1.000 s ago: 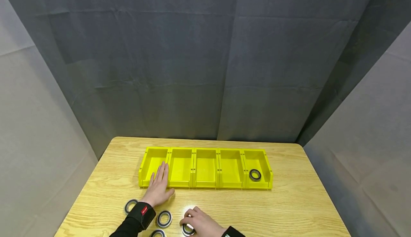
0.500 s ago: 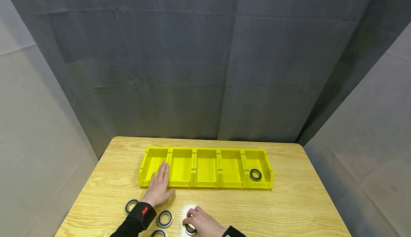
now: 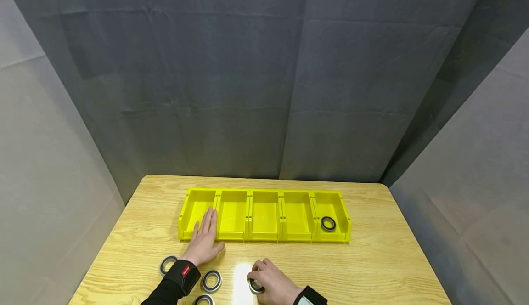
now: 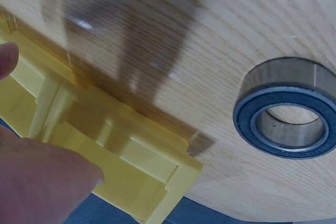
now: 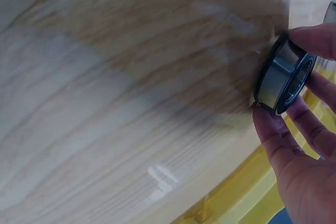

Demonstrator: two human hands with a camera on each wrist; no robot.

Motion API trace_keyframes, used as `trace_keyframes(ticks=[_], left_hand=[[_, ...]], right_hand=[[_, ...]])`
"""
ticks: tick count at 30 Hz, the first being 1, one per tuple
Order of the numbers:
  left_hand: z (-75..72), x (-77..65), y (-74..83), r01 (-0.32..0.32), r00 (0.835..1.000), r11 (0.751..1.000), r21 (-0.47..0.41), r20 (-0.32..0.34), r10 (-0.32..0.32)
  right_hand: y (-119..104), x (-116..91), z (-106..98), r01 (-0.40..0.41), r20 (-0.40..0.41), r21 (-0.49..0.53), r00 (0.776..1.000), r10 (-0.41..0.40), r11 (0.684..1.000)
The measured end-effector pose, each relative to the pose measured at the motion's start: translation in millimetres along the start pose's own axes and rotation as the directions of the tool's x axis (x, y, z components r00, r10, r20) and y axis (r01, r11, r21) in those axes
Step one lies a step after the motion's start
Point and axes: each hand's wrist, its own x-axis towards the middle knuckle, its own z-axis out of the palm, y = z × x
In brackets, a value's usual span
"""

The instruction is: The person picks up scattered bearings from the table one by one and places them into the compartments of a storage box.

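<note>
My right hand (image 3: 273,283) pinches a ball bearing (image 5: 286,74) by its outer ring, between thumb and fingers, near the table's front. In the right wrist view the bearing is tilted, one edge close to the wood. My left hand (image 3: 202,246) lies with straight fingers over the front of the leftmost compartments of a yellow bin row (image 3: 264,236). Another bearing (image 3: 328,224) sits in the rightmost compartment. Loose on the table by my left wrist are more bearings: one (image 3: 211,281) to its right, one (image 3: 167,264) partly behind the wristband, and one (image 3: 204,300) cut by the frame's bottom.
The wooden table (image 3: 372,259) extends to both sides of the bins. A dark grey curtain (image 3: 231,89) hangs behind it, with pale panels (image 3: 49,167) at left and right.
Holding the bearing, my right hand has shifted right along the table's front, mostly in the last half second. My left hand and the other bearings stay put.
</note>
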Motion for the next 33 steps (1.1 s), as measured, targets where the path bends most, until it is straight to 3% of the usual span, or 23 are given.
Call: trace_keyframes(ticks=[7,20,33], left_hand=[[-2.8,0.8,2.2,0.025,0.999,0.999,0.031,0.036,-0.026],[11.4,3.7,-13.5,-0.013,1.000,1.000,0.026,-0.027,0.014],[5.7,1.8,-6.5,0.004,1.000,1.000,0.017,-0.002,-0.004]], right_hand=[[6.5,-6.5,-9.9,-0.103,0.003,0.035,0.995,0.103,0.994],[28.1,-13.4,-24.9,-0.235,-0.085,0.056,0.967,0.239,0.970],[53.4,-12.7,-58.2,-0.279,-0.214,0.070,0.933,0.288,0.958]])
